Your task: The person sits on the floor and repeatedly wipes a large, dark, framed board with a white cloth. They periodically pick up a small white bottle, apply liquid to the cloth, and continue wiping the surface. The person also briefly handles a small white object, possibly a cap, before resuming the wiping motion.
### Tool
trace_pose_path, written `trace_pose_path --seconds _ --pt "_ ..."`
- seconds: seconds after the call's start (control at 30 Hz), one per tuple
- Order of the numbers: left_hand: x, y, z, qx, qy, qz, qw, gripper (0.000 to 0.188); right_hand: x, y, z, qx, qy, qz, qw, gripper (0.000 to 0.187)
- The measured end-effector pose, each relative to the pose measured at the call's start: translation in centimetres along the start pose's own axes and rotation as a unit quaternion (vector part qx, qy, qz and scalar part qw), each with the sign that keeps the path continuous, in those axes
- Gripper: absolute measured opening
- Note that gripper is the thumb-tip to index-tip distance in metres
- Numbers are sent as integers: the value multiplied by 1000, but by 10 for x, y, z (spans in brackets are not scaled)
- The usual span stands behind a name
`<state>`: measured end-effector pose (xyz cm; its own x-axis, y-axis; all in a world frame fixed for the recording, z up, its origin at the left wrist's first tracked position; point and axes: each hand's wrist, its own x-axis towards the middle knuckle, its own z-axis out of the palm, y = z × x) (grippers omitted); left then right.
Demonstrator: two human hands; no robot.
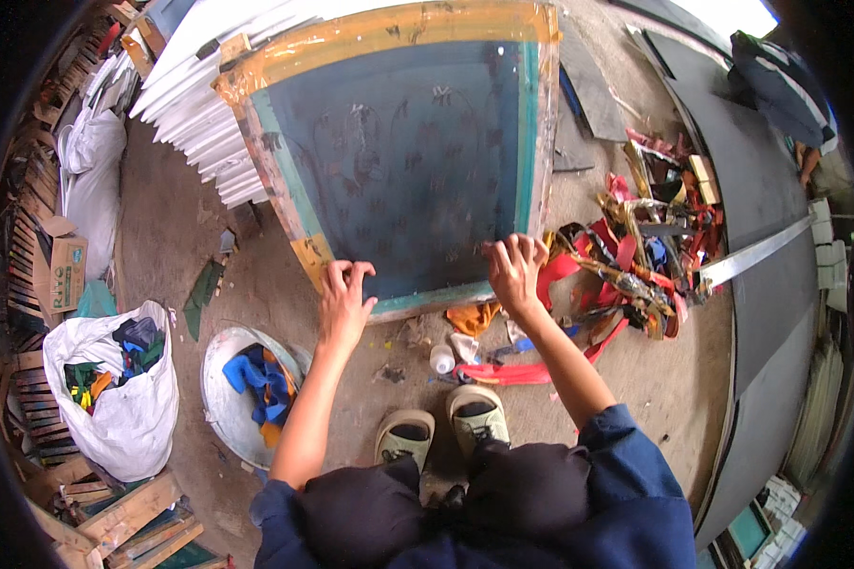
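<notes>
A large screen printing frame [408,171] with dark mesh fills the upper middle. Brown tape covers its far edge, and green strips run along the inside of its sides. My left hand [344,302] is closed on the near left corner, beside a patch of yellow-orange tape, fingers bent over the rim. Close to the near right corner, my right hand [516,275] grips the frame with curled fingers. The undersides of both grips are hidden. Below the near edge, an orange cloth [473,318] and a small white bottle [442,358] are on the floor.
A heap of red and brown tape scraps [636,256] lies to the right. At left stand a white bucket of rags [223,417] and a white sack [114,427]. White stacked sheets [194,114] are behind the frame's left side. Another person [788,95] is at far right.
</notes>
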<state>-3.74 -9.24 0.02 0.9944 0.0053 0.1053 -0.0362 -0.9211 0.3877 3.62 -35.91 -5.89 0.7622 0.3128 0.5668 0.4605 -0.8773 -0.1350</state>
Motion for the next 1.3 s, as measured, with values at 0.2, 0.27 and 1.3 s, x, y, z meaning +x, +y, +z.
trace_pose_path --seconds 0.2,0.27,1.3 --pt "-1 -1 1 8 -1 0 1000 57 14 -13 -3 12 9 24 1000 16" --pt "-2 0 1 8 -6 -16 1000 57 14 -11 -9 5 -1 -4 1000 15" --pt "-5 0 -5 32 -22 -18 999 59 37 -10 5 74 7 7 997 14"
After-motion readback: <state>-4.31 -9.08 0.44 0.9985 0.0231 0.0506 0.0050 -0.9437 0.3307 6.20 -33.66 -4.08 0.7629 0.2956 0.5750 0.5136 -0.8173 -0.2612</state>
